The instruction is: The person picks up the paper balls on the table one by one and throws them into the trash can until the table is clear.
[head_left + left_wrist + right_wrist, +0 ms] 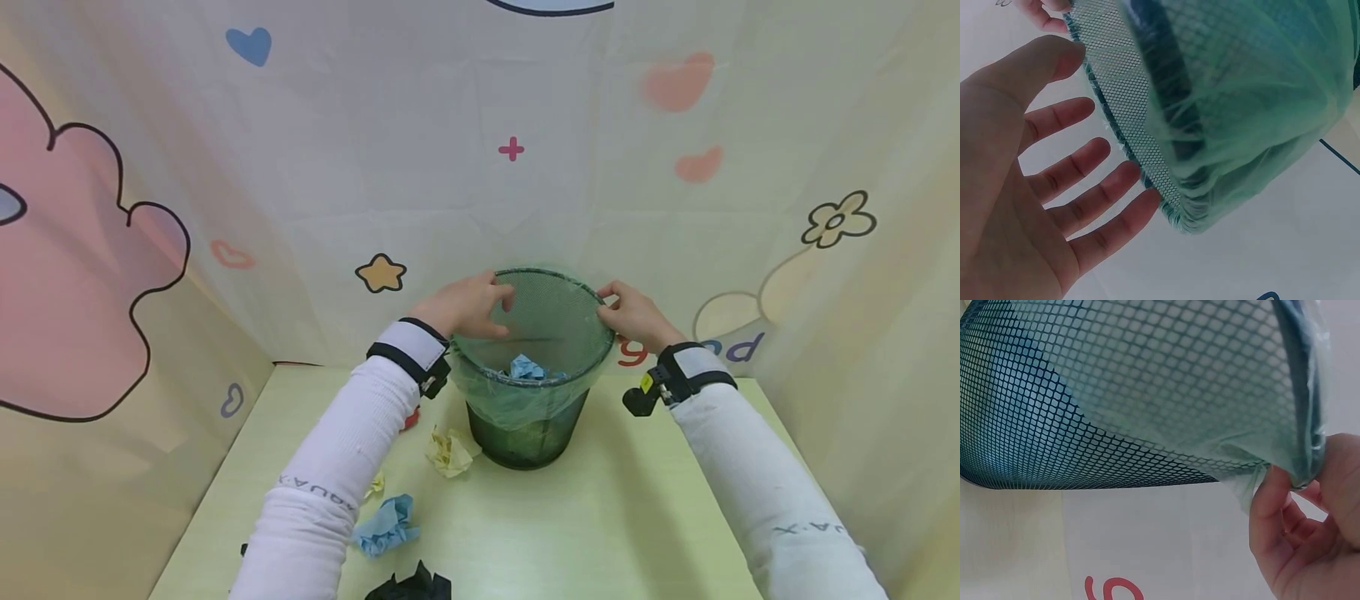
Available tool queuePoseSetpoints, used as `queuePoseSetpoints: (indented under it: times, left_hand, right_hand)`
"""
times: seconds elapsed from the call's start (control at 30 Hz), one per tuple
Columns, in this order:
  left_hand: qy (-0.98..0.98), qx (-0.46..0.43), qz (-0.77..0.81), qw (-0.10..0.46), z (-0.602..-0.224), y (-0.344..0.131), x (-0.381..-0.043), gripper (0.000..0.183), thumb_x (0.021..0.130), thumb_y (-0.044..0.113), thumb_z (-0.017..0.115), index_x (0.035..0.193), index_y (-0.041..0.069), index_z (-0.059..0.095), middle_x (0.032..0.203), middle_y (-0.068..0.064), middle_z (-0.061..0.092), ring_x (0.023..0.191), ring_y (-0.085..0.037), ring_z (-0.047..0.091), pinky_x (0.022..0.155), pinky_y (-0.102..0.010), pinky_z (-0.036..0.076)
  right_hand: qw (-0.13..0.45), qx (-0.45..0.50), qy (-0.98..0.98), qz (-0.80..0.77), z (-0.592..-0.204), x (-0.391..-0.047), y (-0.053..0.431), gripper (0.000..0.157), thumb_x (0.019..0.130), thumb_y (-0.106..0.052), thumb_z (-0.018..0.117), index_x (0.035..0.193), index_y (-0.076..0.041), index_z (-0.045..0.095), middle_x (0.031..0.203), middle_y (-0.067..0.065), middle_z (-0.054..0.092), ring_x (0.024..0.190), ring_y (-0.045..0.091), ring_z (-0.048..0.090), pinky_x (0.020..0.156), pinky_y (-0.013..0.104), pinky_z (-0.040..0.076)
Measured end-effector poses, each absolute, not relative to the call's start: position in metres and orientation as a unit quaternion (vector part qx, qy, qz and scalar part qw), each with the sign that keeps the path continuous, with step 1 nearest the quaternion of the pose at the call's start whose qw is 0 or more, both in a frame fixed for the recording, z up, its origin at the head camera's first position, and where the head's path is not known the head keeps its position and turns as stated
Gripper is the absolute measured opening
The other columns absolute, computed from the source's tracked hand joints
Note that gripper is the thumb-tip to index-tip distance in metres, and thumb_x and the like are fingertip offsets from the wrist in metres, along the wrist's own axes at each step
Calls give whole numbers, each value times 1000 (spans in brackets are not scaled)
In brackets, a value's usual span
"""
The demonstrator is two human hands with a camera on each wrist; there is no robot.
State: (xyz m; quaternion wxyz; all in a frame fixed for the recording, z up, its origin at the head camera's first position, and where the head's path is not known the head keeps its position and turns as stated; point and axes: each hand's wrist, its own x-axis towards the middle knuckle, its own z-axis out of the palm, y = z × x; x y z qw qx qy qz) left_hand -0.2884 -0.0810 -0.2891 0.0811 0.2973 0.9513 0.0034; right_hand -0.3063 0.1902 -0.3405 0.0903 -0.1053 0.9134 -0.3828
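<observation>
At bin (pixel 534 450): right hand (pixel 636 317) at right side, fingers clamped on liner (pixel 517 410); left hand (pixel 467 305) at left side, fingers apart. Best brace bin, ease liner evenly.

Bin (pixel 517 454) on table (pixel 600 533), before curtain (pixel 420 150).
Bag (pixel 502 408) lines bin, folded over rim; paper (pixel 527 367) inside. Left hand (pixel 468 304) at rim's left side, right hand (pixel 636 315) at its right. First ball (pixel 450 452) just left of bin's base; second ball (pixel 387 527) farther left and nearer the wearer. Left sleeve (pixel 315 508) partly covers two scraps: one (pixel 375 486) just behind second ball, one (pixel 409 418) behind and left of first.
</observation>
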Motion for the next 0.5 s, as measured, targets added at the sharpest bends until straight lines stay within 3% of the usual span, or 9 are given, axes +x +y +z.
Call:
queuePoseSetpoints:
  times: [0.13, 0.3, 0.5]
  left_hand:
    - [949, 305, 14, 77, -290, -84, -287, 36, 88, 38, 58, 119, 20, 51, 125, -7, 43, 99, -20, 50, 83, -35, 44]
    - [945, 316, 38, 71, -290, -92, -283, 42, 88, 37, 57, 125, 19, 50, 132, -8, 44, 117, -23, 46, 95, -37, 41]
    - [943, 321, 69, 57, -288, -105, -274, 49, 89, 38, 57, 133, 21, 46, 139, -7, 40, 125, -24, 41, 99, -39, 38]
  right_hand:
    - [90, -104, 915, -380, -340, -306, 190, 40, 93, -14, 40, 130, 1, 37, 107, 24, 52, 61, 19, 49, 57, 30, 44]
    - [84, -103, 918, -373, -339, -306, 190, 39, 93, -14, 41, 129, 0, 38, 107, 24, 53, 63, 18, 51, 60, 33, 46]
    - [85, -106, 917, -376, -339, -304, 189, 39, 92, -14, 41, 129, 1, 38, 108, 24, 52, 69, 21, 52, 59, 29, 45]
